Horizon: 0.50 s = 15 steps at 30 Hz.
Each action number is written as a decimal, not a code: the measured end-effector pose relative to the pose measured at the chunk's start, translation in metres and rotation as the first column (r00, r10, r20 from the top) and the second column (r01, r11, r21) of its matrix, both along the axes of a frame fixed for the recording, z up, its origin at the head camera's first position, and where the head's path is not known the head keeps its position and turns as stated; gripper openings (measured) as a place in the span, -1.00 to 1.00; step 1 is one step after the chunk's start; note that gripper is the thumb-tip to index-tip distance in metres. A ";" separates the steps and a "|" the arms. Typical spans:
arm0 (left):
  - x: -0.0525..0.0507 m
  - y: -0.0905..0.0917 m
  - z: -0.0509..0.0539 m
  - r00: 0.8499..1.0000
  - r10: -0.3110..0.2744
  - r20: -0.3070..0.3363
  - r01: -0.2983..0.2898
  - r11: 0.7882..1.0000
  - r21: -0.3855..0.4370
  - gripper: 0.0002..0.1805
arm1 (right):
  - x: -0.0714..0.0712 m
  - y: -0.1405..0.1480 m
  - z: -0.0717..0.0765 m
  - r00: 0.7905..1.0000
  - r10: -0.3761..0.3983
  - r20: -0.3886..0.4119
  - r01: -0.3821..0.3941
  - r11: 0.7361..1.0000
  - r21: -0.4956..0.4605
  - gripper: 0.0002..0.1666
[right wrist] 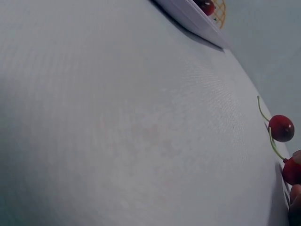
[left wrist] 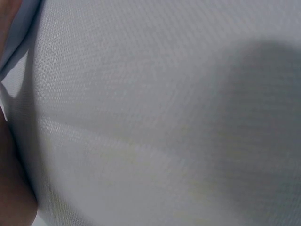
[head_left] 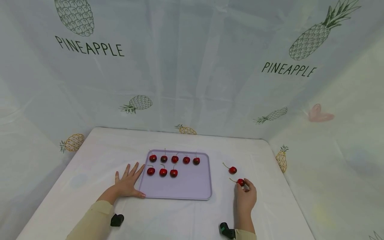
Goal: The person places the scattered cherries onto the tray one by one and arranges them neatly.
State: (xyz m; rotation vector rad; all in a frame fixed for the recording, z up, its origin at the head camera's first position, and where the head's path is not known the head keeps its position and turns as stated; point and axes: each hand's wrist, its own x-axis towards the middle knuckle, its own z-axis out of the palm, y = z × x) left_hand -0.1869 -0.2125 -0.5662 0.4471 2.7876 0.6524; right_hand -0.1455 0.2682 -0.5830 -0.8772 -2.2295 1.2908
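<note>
To the right of the tray, my right hand [head_left: 246, 196] pinches a red cherry [head_left: 240, 182] between thumb and fingers; its thin green stem points left. The same cherry [right wrist: 291, 172] is partly cut off at the right edge of the right wrist view. Just beyond it, a loose cherry [head_left: 232, 170] lies on the table. My left hand [head_left: 127, 185] lies with fingers spread at the left side of the lilac tray [head_left: 189, 188], its thumb touching the near left corner. On the tray stand several cherries [head_left: 175, 159] in a back row and three cherries [head_left: 163, 172] in a second row.
A white cloth covers the table [head_left: 180, 220], with a pineapple-print curtain [head_left: 192, 66] behind it. Black wrist devices [head_left: 117, 220] sit near both sleeves. Mostly cloth fills the left wrist view.
</note>
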 end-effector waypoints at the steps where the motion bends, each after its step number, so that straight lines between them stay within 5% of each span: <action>1: 0.000 0.000 0.000 1.000 -0.001 0.000 0.001 1.000 0.003 0.42 | 0.000 0.000 0.001 1.000 -0.001 0.004 0.001 1.000 -0.002 -0.55; 15: -0.002 0.001 -0.004 1.000 0.010 0.021 -0.009 0.999 -0.045 0.45 | -0.001 -0.012 0.008 0.998 0.019 -0.053 -0.021 0.999 -0.042 -0.55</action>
